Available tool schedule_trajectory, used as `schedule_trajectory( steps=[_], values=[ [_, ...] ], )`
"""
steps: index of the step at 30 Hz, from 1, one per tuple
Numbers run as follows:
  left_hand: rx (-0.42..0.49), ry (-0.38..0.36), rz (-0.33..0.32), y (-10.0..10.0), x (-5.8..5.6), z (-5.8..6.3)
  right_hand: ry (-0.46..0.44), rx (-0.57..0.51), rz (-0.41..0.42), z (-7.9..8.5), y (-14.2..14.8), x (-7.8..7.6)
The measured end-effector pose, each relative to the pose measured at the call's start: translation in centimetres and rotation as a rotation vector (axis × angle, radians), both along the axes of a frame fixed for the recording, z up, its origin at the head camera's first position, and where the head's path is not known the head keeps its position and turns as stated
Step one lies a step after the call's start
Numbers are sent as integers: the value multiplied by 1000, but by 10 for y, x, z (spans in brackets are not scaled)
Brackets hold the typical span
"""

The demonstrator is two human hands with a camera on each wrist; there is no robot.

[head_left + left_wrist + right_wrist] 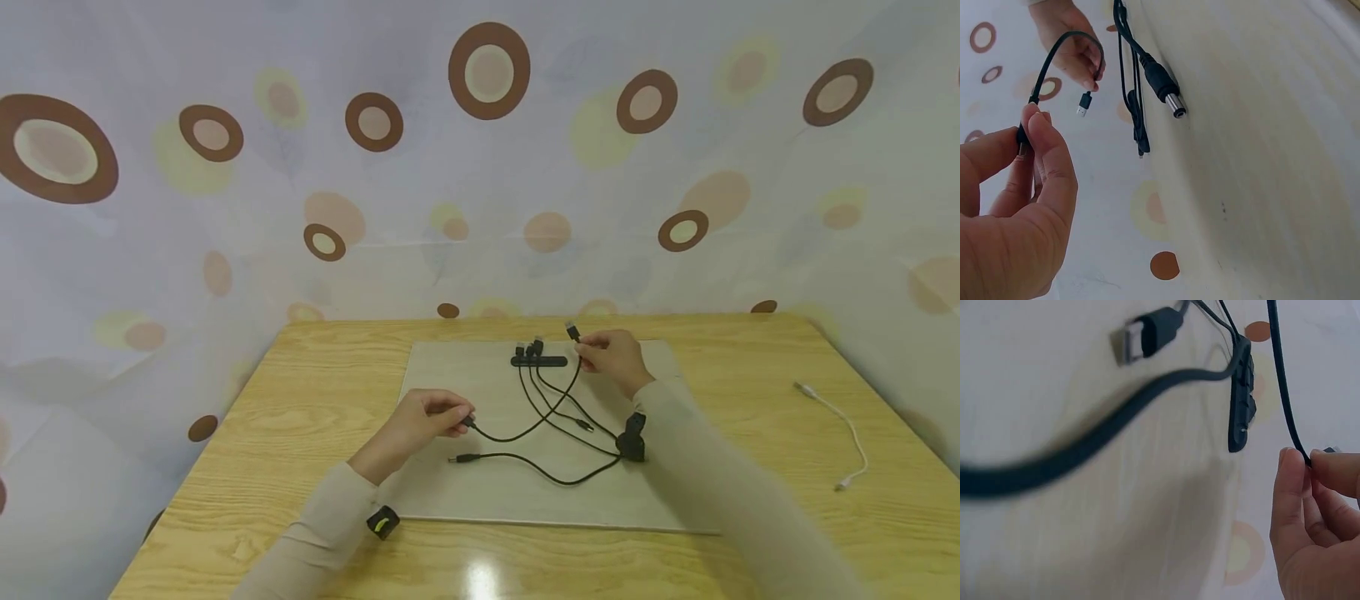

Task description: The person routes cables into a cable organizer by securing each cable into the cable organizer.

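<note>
A black USB cable [517, 435] hangs in a curve between my two hands. My left hand [422, 421] pinches its small-plug end; in the left wrist view a metal tip shows below the fingers. My right hand [613, 357] pinches the other end just under the USB-A plug [573, 331], which points up and away. Left of the right hand, a black cable clip strip [555, 362] lies on the white board, with several black cables seated in its left part. One cable with a barrel plug [1165, 90] lies on the board near the left hand.
The white board [465, 500] lies on a wooden table [247, 400]. A black bundled piece [630, 446] sits by the right wrist, joined to the cables. A short white cable [847, 425] lies at the right. Patterned cloth [420, 192] hangs behind the table.
</note>
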State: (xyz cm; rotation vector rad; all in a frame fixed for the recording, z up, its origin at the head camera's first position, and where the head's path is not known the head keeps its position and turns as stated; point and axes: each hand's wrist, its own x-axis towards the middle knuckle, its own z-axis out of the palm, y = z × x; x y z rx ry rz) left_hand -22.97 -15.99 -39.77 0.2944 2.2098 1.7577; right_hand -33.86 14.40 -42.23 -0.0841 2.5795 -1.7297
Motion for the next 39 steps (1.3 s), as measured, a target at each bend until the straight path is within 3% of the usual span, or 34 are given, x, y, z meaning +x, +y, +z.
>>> schedule_trajectory(
  steps=[13, 18, 31, 34, 39],
  values=[
    [10, 18, 66, -20, -3, -5, -20, 210, -51, -21, -28, -9],
    [28, 8, 62, -23, -3, -8, -76, 201, -98, -23, -33, -10],
    [23, -5, 86, -24, -3, -9, -143, 39, -166, -21, -46, -9],
    [25, -7, 90, -24, -2, -10, -145, 42, -175, -19, -49, -8],
    [21, -18, 86, -25, -2, -11, -144, 146, -205, -20, -51, -9]
  ],
)
